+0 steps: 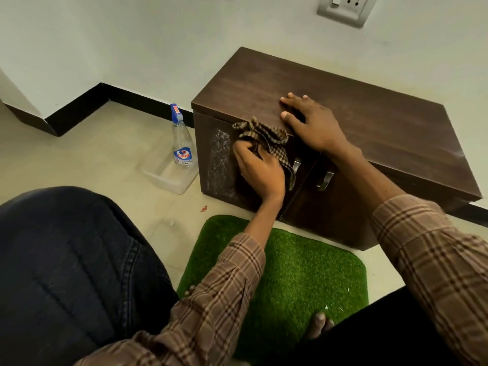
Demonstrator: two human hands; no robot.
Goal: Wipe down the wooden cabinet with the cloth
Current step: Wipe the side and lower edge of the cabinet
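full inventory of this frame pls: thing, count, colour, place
cabinet: 1, dark brown wood, on the floor against the wall
door handles: 2, metal, on the cabinet front
cloth: 1, brown checked, against the left cabinet door
spray residue: 1 patch, whitish, left part of the cabinet front
spray bottle: 1, clear with blue nozzle, standing in the tub
tub: 1, clear plastic, on the floor left of the cabinet
mat: 1, green grass-like, on the floor before the cabinet
wall socket: 1, grey-white, upper wall
left hand: 1, grips the cloth
right hand: 1, flat on the cabinet top
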